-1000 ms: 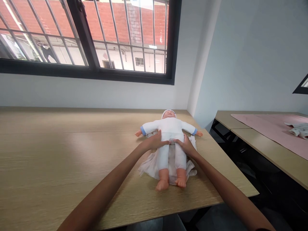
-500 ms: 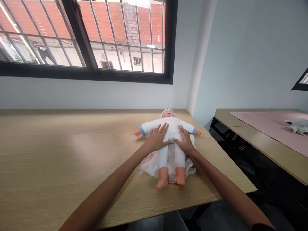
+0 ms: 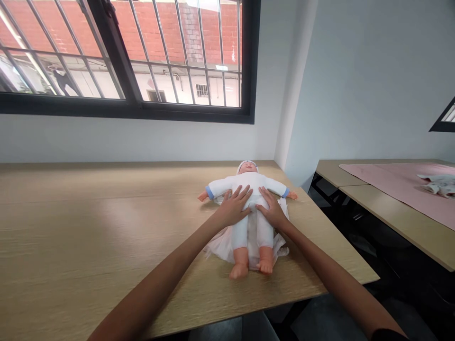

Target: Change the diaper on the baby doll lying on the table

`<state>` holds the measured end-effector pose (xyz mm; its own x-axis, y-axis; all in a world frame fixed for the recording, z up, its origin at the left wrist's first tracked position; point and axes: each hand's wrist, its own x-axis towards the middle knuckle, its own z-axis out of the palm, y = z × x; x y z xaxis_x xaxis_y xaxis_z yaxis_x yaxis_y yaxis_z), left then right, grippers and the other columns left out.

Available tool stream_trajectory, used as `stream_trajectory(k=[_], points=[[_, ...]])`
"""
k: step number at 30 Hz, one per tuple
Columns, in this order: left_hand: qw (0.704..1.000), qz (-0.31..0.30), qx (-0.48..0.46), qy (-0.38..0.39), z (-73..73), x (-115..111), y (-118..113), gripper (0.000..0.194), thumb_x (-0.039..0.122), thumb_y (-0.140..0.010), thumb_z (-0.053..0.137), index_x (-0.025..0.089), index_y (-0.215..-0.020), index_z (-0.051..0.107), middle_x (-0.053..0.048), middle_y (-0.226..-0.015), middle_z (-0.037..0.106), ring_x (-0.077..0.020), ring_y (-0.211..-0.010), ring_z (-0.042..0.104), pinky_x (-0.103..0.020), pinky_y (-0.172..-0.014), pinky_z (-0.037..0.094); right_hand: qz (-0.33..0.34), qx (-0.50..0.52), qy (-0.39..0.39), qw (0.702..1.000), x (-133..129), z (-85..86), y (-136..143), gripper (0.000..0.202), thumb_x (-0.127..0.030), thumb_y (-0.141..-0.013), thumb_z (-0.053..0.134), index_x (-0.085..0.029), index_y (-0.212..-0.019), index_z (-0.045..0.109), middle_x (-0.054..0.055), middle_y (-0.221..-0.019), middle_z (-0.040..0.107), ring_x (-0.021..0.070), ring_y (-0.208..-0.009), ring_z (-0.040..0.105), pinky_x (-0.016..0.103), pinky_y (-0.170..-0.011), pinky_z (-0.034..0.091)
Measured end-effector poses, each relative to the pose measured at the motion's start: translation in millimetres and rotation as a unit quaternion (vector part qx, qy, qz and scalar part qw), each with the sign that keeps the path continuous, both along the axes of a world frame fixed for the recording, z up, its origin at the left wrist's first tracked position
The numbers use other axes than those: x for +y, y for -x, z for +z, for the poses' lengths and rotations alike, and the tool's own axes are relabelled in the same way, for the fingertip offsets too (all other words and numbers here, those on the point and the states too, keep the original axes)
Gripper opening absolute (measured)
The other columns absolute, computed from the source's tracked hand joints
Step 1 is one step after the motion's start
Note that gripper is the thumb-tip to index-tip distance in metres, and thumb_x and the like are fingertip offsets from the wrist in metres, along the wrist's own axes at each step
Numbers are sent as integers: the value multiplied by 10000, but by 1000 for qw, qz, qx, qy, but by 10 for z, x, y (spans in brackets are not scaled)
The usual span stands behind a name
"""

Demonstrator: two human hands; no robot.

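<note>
A baby doll in a white outfit with blue cuffs lies on its back, arms spread and feet toward me. Beneath it spreads a sheer, pale pinkish-white cloth, partly hidden by the doll. My left hand rests flat on the left side of its belly and hip, fingers spread. On the other side, my right hand lies at the waist with fingers apart. Both hands touch the doll's clothing without gripping it.
The wooden table runs to the wall under a barred window. Across a gap on the right, another table carries a pink cloth and a patterned garment.
The fingers of both my hands have shifted slightly inward over the doll's belly, closer to each other. The doll stays in place.
</note>
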<state>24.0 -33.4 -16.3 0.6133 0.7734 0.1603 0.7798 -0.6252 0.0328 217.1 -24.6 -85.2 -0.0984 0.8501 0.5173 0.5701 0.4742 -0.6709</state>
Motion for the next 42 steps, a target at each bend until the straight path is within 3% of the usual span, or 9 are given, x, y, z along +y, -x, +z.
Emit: stream_trajectory(k=[20, 27, 30, 32, 34, 36, 39, 42], points=[[999, -1, 39, 23, 117, -96, -27, 615, 304, -939, 366, 127, -1502, 195, -120, -1580, 150, -320, -1455, 114, -509, -1134, 225, -5, -20, -23, 1000, -52, 73, -9, 584, -316, -786, 572, -204, -1354, 495, 96, -1415, 491, 255, -1322, 423, 457, -1134, 280], [999, 14, -12, 45, 112, -135, -53, 653, 302, -914, 448, 137, -1497, 203, -143, -1562, 222, -296, -1452, 156, -483, -1110, 290, -27, -24, -15, 999, -91, 104, -8, 564, -309, -781, 568, -182, -1327, 504, 103, -1357, 523, 261, -1306, 425, 446, -1142, 271], [993, 88, -59, 56, 67, -230, -127, 843, 400, -866, 552, 100, -1512, 102, -233, -1565, 118, -380, -1435, 161, -521, -1032, 370, -62, -36, 36, 997, -137, 122, 48, 784, -386, -724, 656, -123, -1410, 382, 176, -1405, 416, 306, -1352, 349, 466, -1146, 259], [985, 132, -75, 84, 60, -286, -163, 1026, 446, -783, 658, 74, -1513, 39, -316, -1542, 66, -466, -1354, 310, -510, -944, 441, -86, -55, 102, 990, -169, 129, 76, 1053, -428, -624, 748, -100, -1478, 225, 226, -1451, 301, 360, -1387, 267, 512, -1140, 245], [979, 143, -78, 123, 83, -307, -156, 1162, 425, -694, 749, 62, -1511, 6, -366, -1517, 74, -479, -1209, 497, -459, -888, 477, -69, -76, 151, 983, -188, 142, 53, 1215, -388, -562, 797, -87, -1504, 92, 255, -1483, 201, 385, -1410, 201, 521, -1139, 236], [975, 130, -74, 164, 122, -288, -90, 1251, 343, -615, 809, 88, -1513, -23, -362, -1517, 81, -437, -1105, 593, -403, -870, 486, -15, -101, 161, 982, -187, 174, -47, 1211, -291, -570, 792, -82, -1509, 56, 256, -1499, 171, 374, -1422, 183, 487, -1145, 242], [972, 86, -63, 207, 151, -205, 102, 1251, 225, -592, 793, 202, -1519, -46, -300, -1552, 7, -388, -1110, 605, -367, -861, 490, 59, -147, 128, 979, -193, 259, -292, 1071, -190, -641, 729, -133, -1514, 112, 213, -1501, 242, 346, -1418, 222, 455, -1141, 264], [974, 36, -59, 215, 94, -89, 313, 1133, 226, -659, 718, 326, -1512, -22, -218, -1579, -62, -357, -1130, 601, -372, -844, 498, 112, -203, 59, 971, -286, 332, -462, 943, -163, -731, 637, -193, -1516, 117, 164, -1510, 268, 304, -1408, 265, 457, -1123, 306]])
